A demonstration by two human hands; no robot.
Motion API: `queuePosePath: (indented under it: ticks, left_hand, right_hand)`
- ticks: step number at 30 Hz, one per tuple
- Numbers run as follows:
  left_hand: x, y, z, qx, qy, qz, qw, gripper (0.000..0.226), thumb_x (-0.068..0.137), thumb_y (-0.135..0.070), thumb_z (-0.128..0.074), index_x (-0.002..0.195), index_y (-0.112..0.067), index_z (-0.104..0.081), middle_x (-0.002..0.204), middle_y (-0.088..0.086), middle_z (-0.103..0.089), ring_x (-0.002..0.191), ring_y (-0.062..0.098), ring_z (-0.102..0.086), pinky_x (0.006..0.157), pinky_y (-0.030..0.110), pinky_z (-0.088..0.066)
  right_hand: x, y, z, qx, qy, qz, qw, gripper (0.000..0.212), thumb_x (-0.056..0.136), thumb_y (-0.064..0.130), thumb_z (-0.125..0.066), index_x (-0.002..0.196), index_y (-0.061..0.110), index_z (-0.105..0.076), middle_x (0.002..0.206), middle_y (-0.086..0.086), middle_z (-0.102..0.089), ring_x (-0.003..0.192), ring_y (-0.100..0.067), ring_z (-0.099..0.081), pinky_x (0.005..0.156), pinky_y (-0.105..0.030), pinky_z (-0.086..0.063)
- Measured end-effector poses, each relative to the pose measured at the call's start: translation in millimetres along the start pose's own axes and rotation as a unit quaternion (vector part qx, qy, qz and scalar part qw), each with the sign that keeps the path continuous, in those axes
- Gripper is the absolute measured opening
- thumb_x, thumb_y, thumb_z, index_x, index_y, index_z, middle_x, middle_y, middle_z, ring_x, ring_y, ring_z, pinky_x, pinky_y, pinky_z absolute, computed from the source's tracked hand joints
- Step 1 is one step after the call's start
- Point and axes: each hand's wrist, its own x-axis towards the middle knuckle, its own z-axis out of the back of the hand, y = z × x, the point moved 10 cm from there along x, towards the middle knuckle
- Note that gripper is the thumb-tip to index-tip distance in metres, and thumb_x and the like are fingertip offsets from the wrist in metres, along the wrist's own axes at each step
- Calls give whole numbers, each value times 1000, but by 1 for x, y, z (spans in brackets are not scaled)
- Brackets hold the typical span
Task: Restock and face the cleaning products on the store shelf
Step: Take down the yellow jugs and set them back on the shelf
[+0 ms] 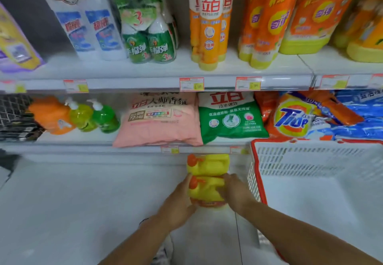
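Two yellow detergent jugs with orange caps stand on the bottom shelf. The near jug (205, 190) is held between both hands. My left hand (179, 204) grips its left side by the cap. My right hand (234, 190) grips its right side. The far jug (207, 162) stands right behind it, under the middle shelf edge (124, 147). The picture is slightly blurred.
A white basket with a red rim (257, 161) stands just right of the jugs. The middle shelf holds a pink bag (157, 119), a green-white bag (230, 117), a Tide bag (294, 117) and green pump bottles (103, 117). Orange and yellow bottles (209, 22) fill the top shelf.
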Motion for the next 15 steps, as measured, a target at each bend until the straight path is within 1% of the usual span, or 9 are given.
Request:
queuePosePath:
  ticks: [1, 3, 5, 7, 9, 11, 13, 14, 15]
  left_hand:
    - [0, -4, 5, -14, -10, -9, 1000, 91, 88, -19, -71, 149, -35, -5, 145, -19, -31, 125, -8, -32, 91, -7, -20]
    - [2, -13, 18, -55, -32, -27, 998, 90, 80, -17, -78, 140, -44, -16, 134, -27, -41, 116, -17, -40, 86, -5, -28]
    - [4, -10, 29, -100, -48, -12, 994, 98, 70, -20, -86, 144, -41, -25, 131, -20, -52, 118, -4, -52, 90, 9, -39]
    - [4, -12, 32, -159, -46, 6, 986, 103, 65, -19, -91, 144, -38, -27, 131, -17, -55, 117, 3, -57, 90, 15, -45]
    - [3, -26, 35, -203, -35, -2, 979, 99, 62, -14, -94, 139, -33, -35, 124, -16, -60, 108, -5, -61, 83, 12, -49]
    - [4, -50, 45, -242, -27, -14, 970, 99, 56, -14, -97, 137, -24, -41, 118, -8, -68, 104, 0, -66, 83, 19, -54]
    - [7, -86, 63, -270, -36, -36, 961, 101, 45, -29, -100, 133, -22, -50, 116, -4, -72, 106, 14, -69, 89, 37, -57]
    - [8, -106, 74, -276, -49, -48, 959, 98, 43, -31, -100, 129, -23, -54, 114, -3, -73, 106, 16, -70, 89, 40, -58]
    - [7, -129, 86, -281, -68, -67, 955, 93, 46, -27, -100, 127, -22, -56, 112, -4, -74, 104, 16, -70, 86, 37, -58]
  right_hand:
    - [2, 2, 3, -8, -5, 6, 1000, 54, 96, 42, -58, 141, 16, -46, 133, -12, -52, 117, -29, -57, 97, -33, -45]
    - [2, 10, 16, -32, 1, 23, 999, 54, 94, 44, -60, 140, 16, -51, 133, -13, -56, 120, -28, -56, 97, -32, -44]
    - [-5, 24, 49, -46, -1, 42, 998, 55, 92, 45, -64, 137, 14, -54, 130, -12, -60, 118, -27, -59, 96, -32, -45]
    - [-24, 48, 96, -31, -9, 88, 996, 45, 89, 45, -67, 122, 14, -65, 117, -7, -68, 108, -24, -63, 91, -32, -48]
    - [-51, 70, 149, -6, -27, 131, 991, 30, 88, 43, -69, 100, 16, -68, 95, 1, -69, 89, -16, -64, 78, -25, -49]
    - [-78, 86, 200, 44, -47, 145, 987, 22, 86, 42, -71, 89, 20, -67, 84, 5, -66, 79, -8, -62, 71, -24, -51]
    - [-106, 94, 252, 109, -116, 155, 975, 17, 81, 41, -74, 88, 27, -67, 83, 6, -67, 78, -2, -64, 69, -22, -52]
    - [-119, 92, 275, 162, -149, 162, 962, 20, 78, 42, -75, 91, 28, -68, 85, 6, -68, 77, 0, -65, 69, -21, -52]
    - [-130, 84, 293, 236, -166, 168, 943, 29, 75, 42, -75, 98, 27, -67, 90, 5, -71, 80, -1, -67, 71, -23, -55]
